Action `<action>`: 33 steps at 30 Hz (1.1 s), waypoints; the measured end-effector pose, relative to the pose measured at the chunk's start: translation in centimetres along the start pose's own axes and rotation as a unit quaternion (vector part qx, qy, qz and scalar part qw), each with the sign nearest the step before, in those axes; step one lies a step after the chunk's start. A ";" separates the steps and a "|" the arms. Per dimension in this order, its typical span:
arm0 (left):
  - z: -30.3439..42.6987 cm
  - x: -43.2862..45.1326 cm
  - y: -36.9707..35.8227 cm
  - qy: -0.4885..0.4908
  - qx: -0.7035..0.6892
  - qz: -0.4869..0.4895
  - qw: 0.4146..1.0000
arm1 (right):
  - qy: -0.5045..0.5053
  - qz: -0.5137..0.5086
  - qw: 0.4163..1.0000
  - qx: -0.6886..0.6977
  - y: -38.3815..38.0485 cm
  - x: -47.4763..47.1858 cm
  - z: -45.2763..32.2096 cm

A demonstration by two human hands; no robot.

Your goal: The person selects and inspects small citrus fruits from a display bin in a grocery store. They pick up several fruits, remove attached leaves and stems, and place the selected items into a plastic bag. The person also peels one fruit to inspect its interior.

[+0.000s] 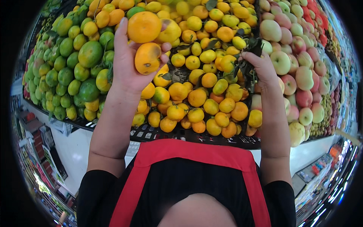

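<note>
My left hand is raised over the citrus display and holds several orange citrus fruits. One round mandarin lies against the fingers, and below it is a mandarin with a dark bruised patch. A yellower fruit with a brownish patch sits just beyond them, partly behind the fingers. My right hand is at the right edge of the mandarin pile, its thumb and fingers closed on dark green leaves and stems. Small yellow and orange mandarins lie between the two hands, some with leaves attached.
Green and yellow-green citrus are heaped at the left. Apples fill the right section, beyond a dark divider. The black crate edge runs in front of my red-strapped apron. Store shelves and pale floor show at the sides.
</note>
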State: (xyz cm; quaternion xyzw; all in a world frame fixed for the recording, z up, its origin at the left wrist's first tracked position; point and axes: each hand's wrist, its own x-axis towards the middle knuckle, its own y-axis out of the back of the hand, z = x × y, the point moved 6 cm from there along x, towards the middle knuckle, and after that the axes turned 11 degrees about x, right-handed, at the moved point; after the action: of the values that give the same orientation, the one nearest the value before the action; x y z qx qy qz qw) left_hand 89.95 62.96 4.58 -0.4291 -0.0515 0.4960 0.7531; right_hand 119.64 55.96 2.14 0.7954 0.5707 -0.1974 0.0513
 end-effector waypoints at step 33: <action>2.7 -0.2 -0.2 -0.061 -0.013 0.014 0.998 | 0.102 -0.276 0.722 -0.627 -18.2 4.1 7.7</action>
State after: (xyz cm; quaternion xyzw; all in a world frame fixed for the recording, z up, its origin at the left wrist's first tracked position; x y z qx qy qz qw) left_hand 88.65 64.33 6.52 -0.4090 -0.0975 0.5311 0.7356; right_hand 101.89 63.55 -3.81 0.4046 0.7601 0.2820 0.4232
